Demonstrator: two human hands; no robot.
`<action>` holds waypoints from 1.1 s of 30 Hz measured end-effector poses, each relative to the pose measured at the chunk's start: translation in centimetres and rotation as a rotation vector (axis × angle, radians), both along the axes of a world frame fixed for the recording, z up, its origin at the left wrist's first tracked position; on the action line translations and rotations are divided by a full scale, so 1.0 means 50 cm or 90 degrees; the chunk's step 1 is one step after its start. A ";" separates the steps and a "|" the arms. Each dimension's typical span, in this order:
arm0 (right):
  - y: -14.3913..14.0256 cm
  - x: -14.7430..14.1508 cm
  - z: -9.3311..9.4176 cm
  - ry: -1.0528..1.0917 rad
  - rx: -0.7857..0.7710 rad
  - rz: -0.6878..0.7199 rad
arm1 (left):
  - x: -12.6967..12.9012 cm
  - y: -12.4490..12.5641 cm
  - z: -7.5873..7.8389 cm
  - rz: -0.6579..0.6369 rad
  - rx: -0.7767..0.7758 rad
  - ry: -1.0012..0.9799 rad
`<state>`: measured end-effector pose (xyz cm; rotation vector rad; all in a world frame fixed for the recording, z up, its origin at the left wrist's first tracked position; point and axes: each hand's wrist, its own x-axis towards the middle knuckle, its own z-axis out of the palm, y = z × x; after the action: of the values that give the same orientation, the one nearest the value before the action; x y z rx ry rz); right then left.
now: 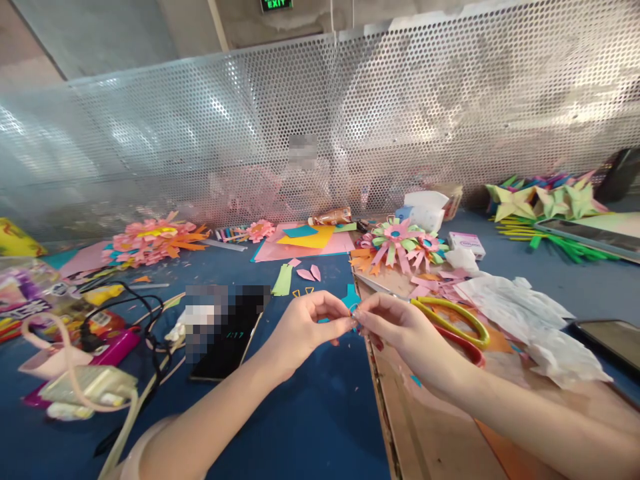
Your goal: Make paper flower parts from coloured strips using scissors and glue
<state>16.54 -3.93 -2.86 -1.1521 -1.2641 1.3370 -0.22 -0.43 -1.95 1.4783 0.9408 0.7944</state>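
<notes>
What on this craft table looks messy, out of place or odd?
Paper offcuts lie scattered on the blue table, and crumpled white paper is heaped at the right beside the scissors. Tangled cables sprawl at the left. Both hands, left and right, pinch a tiny teal scrap. Nothing looks damaged.

Two hands meet over the table, the left hand (305, 327) and the right hand (400, 327). One pair of scissors (450, 320) lies just right of them, one phone (227, 347) left. Two pink petals (310, 273) lie beyond.
</notes>
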 end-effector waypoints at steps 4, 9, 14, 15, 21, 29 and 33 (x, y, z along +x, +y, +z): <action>0.000 -0.002 -0.001 -0.004 -0.011 -0.007 | 0.002 -0.003 0.003 0.005 0.002 0.014; 0.006 -0.004 -0.002 0.019 -0.007 -0.002 | 0.001 -0.001 0.001 0.030 -0.001 0.021; 0.010 -0.004 -0.008 0.044 -0.021 0.002 | -0.002 0.002 -0.002 0.059 -0.005 -0.016; 0.013 -0.004 -0.010 0.050 -0.026 -0.001 | -0.003 0.003 -0.001 0.069 -0.003 -0.030; 0.058 -0.015 -0.005 0.047 -0.033 -0.062 | -0.011 0.024 0.014 0.170 0.029 -0.152; 0.135 -0.124 0.021 -0.040 0.077 0.024 | -0.058 0.063 0.048 0.320 0.040 -0.392; 0.179 -0.214 0.018 -0.141 0.155 0.113 | -0.093 0.034 0.079 0.329 -0.006 -0.482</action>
<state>5.81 5.01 -1.98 -1.0565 -1.6728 1.1644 -4.87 1.27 2.00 0.7933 0.7239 1.5787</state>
